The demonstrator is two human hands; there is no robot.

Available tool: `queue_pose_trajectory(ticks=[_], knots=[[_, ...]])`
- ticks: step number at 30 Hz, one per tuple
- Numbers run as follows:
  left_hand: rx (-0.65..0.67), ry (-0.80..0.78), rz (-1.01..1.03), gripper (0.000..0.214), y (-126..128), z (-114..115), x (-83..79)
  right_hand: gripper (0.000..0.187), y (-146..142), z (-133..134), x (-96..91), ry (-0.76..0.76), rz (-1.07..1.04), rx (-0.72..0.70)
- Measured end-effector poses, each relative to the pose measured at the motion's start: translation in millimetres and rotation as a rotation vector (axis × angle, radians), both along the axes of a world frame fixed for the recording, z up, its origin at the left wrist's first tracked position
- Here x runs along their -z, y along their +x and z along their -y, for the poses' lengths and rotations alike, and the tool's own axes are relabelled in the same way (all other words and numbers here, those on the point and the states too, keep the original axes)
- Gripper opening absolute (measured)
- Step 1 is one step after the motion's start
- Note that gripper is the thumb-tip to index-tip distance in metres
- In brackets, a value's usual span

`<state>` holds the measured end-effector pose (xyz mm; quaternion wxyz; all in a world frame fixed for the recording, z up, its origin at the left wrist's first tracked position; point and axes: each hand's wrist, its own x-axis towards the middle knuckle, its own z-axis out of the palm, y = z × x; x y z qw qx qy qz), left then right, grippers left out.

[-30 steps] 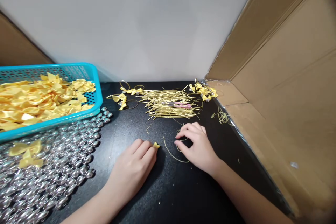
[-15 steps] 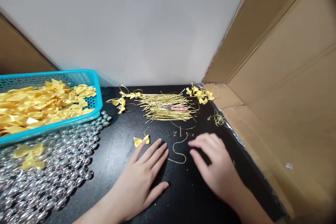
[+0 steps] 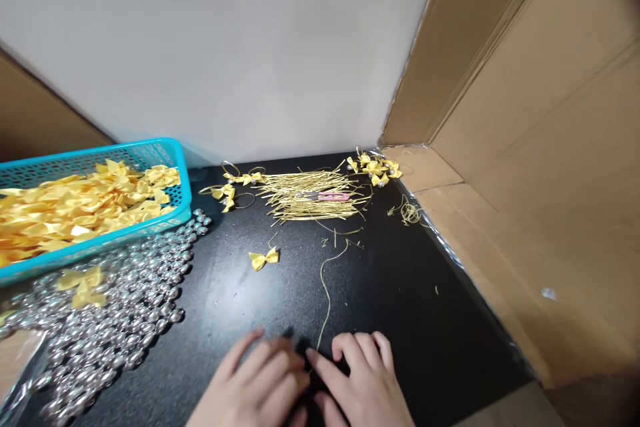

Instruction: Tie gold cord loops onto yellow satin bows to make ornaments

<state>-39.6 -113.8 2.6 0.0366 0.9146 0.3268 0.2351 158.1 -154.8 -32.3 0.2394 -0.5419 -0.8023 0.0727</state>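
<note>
A thin gold cord runs down the black tabletop in a loose curve, its near end going in between my two hands. My left hand is low in the view with fingers curled in around that near end; its fingertips are partly hidden and blurred. Close beside it, my right hand touches the cord with its forefinger, the thumb apart below and the other fingers bent. Farther forward lies one yellow satin bow with a short bit of cord behind it.
A turquoise basket of yellow bows stands left, above many silver beads with loose bows on them. Pink-handled snips lie on a bundle of gold strips. Finished-looking bows sit near tangled cord. Cardboard walls the right.
Both hands have drawn back toward me and closer together. The left hand has lifted from lying flat to curled fingers. The cord is straighter, pulled nearer, and the single bow is uncovered.
</note>
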Motion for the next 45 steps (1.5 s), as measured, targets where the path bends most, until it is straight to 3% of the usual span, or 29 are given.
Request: queue_pose_trajectory(ticks=[2, 6, 9, 11, 14, 17, 22, 25, 28, 32, 35, 40, 45], knots=[[-0.023, -0.126, -0.069, 0.037, 3.4, -23.6, -11.4, 0.034, 3.6, 2.3, -3.3, -0.043, -0.001, -0.046], [0.294, -0.233, -0.238, 0.055, 11.7, -66.9, -19.2, 0.033, 20.7, 5.8, -15.6, -0.113, 0.016, -0.133], [0.382, -0.310, -0.256, 0.061, 11.2, -79.1, -14.1, 0.030, 42.8, 6.3, -30.1, -0.145, 0.052, -0.200], [0.365, -0.317, -0.288, 0.065, 6.2, -77.5, -9.2, 0.029, 59.0, 5.4, -39.2, -0.165, 0.066, -0.236], [0.183, -0.228, -0.265, 0.065, -3.4, -65.5, -0.7, 0.028, 79.6, 2.5, -47.1, -0.159, 0.064, -0.224], [0.009, -0.144, -0.249, 0.065, -11.2, -48.4, 7.3, 0.027, 92.4, -2.2, -47.7, -0.132, 0.061, -0.204], [-0.132, -0.051, -0.285, 0.065, -23.5, -27.8, 11.8, 0.018, 99.8, -8.6, -45.1, -0.069, 0.045, -0.178], [-0.104, 0.053, -0.306, 0.067, -23.5, -23.2, 9.6, 0.008, 96.5, -7.0, -47.2, -0.078, -0.020, -0.061], [-0.053, 0.109, -0.213, 0.050, -7.7, -21.9, 7.2, 0.013, 85.3, -1.9, -51.5, -0.164, -0.089, 0.078], [0.096, -0.003, -0.155, 0.033, 25.2, -23.8, 5.1, 0.014, 62.6, 3.0, -52.2, -0.282, -0.078, 0.172], [0.222, -0.070, -0.196, 0.044, 38.5, -25.6, 5.2, 0.007, 48.9, 2.8, -46.8, -0.261, 0.001, 0.212], [0.245, -0.127, -0.191, 0.049, 37.0, -24.2, 8.7, 0.013, 41.5, -1.7, -43.3, -0.203, 0.254, 0.173], [0.265, -0.330, -0.003, 0.029, 47.7, -33.3, 2.6, 0.010, 53.3, -18.2, -71.2, -0.201, 0.188, -0.017]])
